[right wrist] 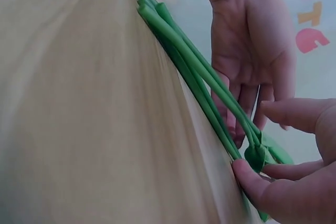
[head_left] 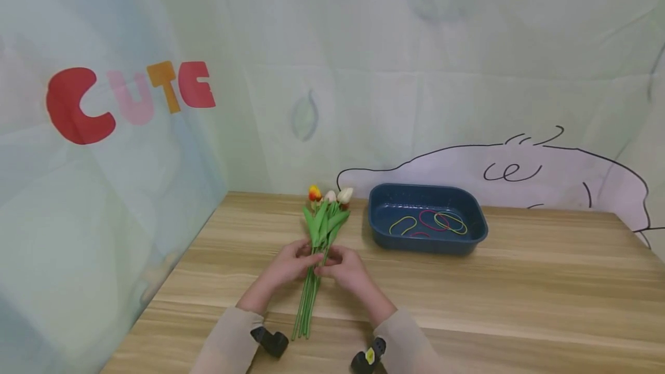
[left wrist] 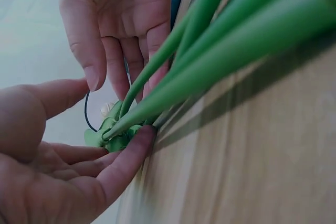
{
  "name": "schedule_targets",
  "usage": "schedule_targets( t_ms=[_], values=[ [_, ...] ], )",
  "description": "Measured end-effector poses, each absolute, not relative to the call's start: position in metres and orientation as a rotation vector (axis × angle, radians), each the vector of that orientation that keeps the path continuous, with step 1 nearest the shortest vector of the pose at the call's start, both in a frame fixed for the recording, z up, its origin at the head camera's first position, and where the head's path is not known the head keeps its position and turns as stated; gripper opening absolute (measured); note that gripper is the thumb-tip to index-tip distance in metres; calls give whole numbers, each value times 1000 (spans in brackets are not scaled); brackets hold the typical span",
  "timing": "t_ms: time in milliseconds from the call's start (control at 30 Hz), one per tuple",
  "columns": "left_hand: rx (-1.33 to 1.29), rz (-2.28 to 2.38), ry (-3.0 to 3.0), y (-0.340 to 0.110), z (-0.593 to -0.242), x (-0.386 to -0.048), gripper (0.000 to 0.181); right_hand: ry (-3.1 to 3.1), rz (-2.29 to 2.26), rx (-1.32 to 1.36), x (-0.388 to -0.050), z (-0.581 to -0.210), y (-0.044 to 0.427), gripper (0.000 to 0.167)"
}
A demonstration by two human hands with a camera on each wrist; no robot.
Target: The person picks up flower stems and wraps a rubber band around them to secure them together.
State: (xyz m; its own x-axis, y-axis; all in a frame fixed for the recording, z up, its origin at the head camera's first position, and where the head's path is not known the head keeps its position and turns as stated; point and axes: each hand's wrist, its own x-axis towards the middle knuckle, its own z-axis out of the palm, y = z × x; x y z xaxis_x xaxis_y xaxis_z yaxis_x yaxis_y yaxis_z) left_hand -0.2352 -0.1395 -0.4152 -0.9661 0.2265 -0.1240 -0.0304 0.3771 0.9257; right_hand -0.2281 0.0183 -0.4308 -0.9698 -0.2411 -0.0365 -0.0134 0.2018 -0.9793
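A bunch of artificial tulips (head_left: 324,224) with green stems lies on the wooden table, its orange, pale pink and white heads pointing away. My left hand (head_left: 292,261) is at the left side of the stems and my right hand (head_left: 347,270) at the right side, both just below the leaves. In the left wrist view, fingers of my left hand (left wrist: 68,166) touch the stems (left wrist: 194,72) from below, curved loosely. In the right wrist view, fingertips of my right hand (right wrist: 299,177) rest against the stems (right wrist: 199,82); its thumb stands apart from them.
A dark blue tray (head_left: 426,243) stands to the right of the flowers, near the table's back edge. Inside it are several loose yellow and red bands (head_left: 403,225). A printed cloth (head_left: 332,74) hangs behind the table and along its left side.
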Motion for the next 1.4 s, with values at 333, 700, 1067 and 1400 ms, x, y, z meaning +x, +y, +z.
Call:
schedule_targets(
  t_ms=[333, 700, 1067, 1400],
  values=[
    [286, 1602, 2351, -142, -418, -234, 53, 2267, -1888, -207, -225, -431, 14, 49],
    [218, 1658, 2269, -140, -419, -234, 49, 2287, -1899, -158, -223, -430, 13, 41],
    [173, 1690, 2221, -140, -421, -234, 49, 2289, -1900, -62, -224, -428, 16, 42],
    [154, 1713, 2183, -139, -423, -235, 39, 2277, -1898, -58, -222, -427, 19, 36]
  ],
)
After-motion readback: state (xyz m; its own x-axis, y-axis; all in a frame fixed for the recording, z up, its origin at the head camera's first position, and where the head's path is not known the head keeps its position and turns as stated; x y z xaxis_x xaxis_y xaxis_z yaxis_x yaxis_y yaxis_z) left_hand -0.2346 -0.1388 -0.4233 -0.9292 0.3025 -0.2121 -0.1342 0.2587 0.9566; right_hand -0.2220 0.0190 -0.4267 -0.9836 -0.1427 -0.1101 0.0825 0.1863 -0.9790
